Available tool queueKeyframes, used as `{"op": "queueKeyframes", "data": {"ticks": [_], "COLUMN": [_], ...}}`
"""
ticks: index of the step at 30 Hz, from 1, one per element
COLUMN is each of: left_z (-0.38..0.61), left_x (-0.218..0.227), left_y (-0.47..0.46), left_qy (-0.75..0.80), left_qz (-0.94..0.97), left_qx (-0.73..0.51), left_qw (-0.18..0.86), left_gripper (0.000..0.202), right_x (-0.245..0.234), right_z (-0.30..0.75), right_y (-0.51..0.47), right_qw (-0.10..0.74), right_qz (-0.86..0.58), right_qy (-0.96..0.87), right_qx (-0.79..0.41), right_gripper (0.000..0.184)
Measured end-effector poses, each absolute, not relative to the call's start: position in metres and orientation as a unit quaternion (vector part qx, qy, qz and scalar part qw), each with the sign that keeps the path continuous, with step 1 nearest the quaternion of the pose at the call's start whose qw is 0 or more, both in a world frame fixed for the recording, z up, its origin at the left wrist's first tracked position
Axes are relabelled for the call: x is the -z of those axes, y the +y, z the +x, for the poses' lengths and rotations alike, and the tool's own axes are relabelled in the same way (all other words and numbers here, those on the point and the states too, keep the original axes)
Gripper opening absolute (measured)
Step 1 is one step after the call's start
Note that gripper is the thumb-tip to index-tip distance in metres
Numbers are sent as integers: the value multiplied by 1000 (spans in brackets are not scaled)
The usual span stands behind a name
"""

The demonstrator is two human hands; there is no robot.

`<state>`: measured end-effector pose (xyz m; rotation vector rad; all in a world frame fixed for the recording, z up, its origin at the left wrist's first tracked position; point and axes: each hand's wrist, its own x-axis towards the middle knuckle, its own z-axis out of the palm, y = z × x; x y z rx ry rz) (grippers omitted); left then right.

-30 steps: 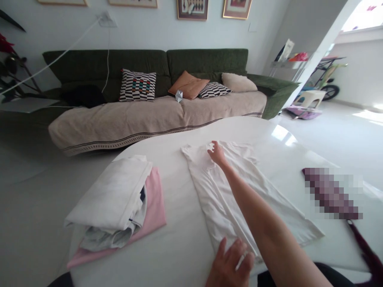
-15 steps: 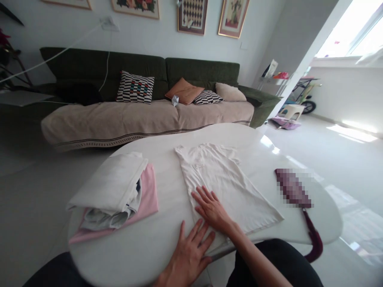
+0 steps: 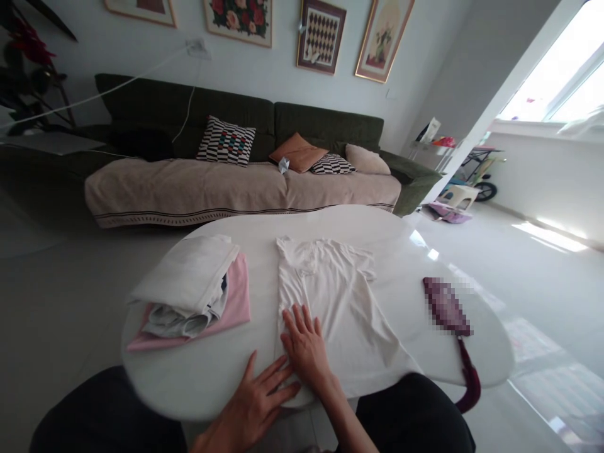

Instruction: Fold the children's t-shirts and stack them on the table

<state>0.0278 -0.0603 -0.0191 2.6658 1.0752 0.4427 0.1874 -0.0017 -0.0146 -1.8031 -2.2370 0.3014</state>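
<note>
A white short-sleeved T-shirt (image 3: 344, 308) lies spread on the white table (image 3: 262, 270), its neck toward the sofa and its hem toward me. My right hand (image 3: 304, 346) rests flat on the shirt's left side, fingers stretched and slightly apart. Lower and to the left, my left hand (image 3: 257, 399) is spread near the table's front edge, its fingertips by the shirt's lower left corner and close to my right wrist. Neither hand grips anything. Soft wrinkles run down the middle of the shirt.
Folded clothes (image 3: 189, 277), white and grey, are stacked on a pink cloth (image 3: 238, 296) at the table's left. A dark red tasselled item (image 3: 446, 308), partly pixelated, lies at the right, its tassel over the edge. Behind stands a green sofa (image 3: 325, 126) with cushions.
My right hand has slid left across the shirt to its left side, and my left hand has shifted left too. The shirt's lower part looks pulled a little leftward. The camera view has tilted.
</note>
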Motion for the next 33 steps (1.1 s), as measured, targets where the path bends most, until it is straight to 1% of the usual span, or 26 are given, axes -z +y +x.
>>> {"op": "queueKeyframes", "data": {"ticks": [2, 5, 8, 10, 13, 17, 21, 24, 28, 33], "left_z": [27, 31, 39, 45, 52, 53, 51, 51, 50, 49], "left_x": [16, 8, 3, 4, 11, 17, 13, 13, 19, 29], "left_y": [-61, -53, -32, -14, 8, 15, 13, 14, 17, 21], "left_qy": [350, 332, 387, 430, 451, 445, 433, 422, 421, 413], "left_qz": [917, 919, 894, 875, 868, 873, 878, 883, 885, 891], "left_qx": [-148, -160, -189, -190, -165, -142, -135, -135, -137, -134], "left_qw": [125, 139, 122, 114, 126, 142, 155, 156, 142, 130], "left_gripper": [37, 47, 44, 44, 46, 46, 47, 48, 48, 54], "right_x": [13, 8, 1, -4, -11, -12, -7, -6, -15, -19], "right_z": [193, 211, 231, 242, 249, 243, 236, 235, 224, 202], "right_y": [0, 15, 50, 81, 132, 177, 184, 181, 202, 253], "right_qw": [134, 179, 243, 255, 246, 234, 214, 193, 179, 154], "right_qz": [-612, -618, -650, -692, -743, -765, -782, -795, -778, -728], "right_qy": [-770, -756, -711, -664, -608, -588, -575, -568, -601, -667], "right_qx": [-120, -122, -112, -124, -132, -123, -110, -85, -43, -43], "right_gripper": [49, 46, 38, 33, 29, 34, 32, 28, 29, 30]}}
